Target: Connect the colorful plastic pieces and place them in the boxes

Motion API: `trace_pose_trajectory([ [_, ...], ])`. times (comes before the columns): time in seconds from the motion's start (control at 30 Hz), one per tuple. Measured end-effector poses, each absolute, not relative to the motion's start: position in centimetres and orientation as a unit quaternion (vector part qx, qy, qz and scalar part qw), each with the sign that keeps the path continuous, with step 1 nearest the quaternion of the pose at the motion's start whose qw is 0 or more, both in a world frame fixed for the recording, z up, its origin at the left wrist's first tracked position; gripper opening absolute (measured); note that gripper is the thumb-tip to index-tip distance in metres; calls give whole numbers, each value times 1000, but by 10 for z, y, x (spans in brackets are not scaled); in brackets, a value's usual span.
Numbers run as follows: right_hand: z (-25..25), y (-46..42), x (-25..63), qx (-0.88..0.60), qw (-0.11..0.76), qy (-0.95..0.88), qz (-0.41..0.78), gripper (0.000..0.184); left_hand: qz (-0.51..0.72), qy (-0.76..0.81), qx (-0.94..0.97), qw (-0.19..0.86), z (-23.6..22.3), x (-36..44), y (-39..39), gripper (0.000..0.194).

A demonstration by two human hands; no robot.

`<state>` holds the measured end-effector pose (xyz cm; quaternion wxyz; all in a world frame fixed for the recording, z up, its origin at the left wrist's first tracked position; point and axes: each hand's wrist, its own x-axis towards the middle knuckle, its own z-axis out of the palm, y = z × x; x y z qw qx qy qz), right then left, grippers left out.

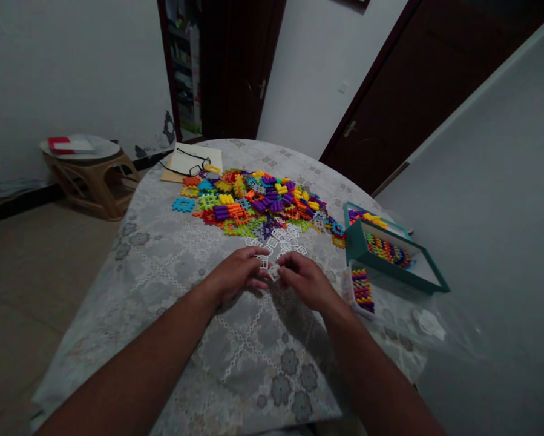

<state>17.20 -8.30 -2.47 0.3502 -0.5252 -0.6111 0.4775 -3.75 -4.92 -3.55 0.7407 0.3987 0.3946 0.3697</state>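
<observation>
Both hands meet over the near middle of the table. My left hand (239,272) curls its fingers and thumb around a small white openwork plastic piece (262,261). Close beside it, my right hand (305,280) pinches another white openwork piece (274,272) at its fingertips. The two pieces nearly touch; whether they are joined is too small to tell. Just beyond the hands lie several loose white pieces (288,233). Behind these spreads a heap of colourful interlocking plastic pieces (253,197) in purple, orange, yellow, green, blue and grey.
At the right stand a teal box (389,272) and its teal-edged lid (401,229), both with colourful pieces inside. A clear plastic tub (362,290) holds more pieces. Eyeglasses (194,169) rest on a paper pad (176,172) at the far left. A patterned cloth (163,339) covers the table.
</observation>
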Motion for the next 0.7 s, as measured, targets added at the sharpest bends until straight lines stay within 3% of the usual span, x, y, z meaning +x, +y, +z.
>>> trace_pose_trajectory([
  [0.07,-26,-62,160,-529,368,-627,437,20,379,371,368,763,-36,-40,-46,33],
  [0.17,-29,-43,159,-589,360,-679,252,21,406,363,332,770,-36,-44,-41,30],
  [0.3,-39,-40,172,-692,220,-685,59,29,447,367,272,769,-37,-47,-36,36],
  [0.43,-52,-44,180,-708,147,-689,51,28,461,350,233,782,-38,-47,-34,56],
  [0.57,-55,-40,182,-678,193,-704,92,17,460,344,226,787,-38,-46,-37,66],
  [0.7,-56,-42,179,-621,302,-699,185,14,434,348,225,800,-38,-45,-38,75],
])
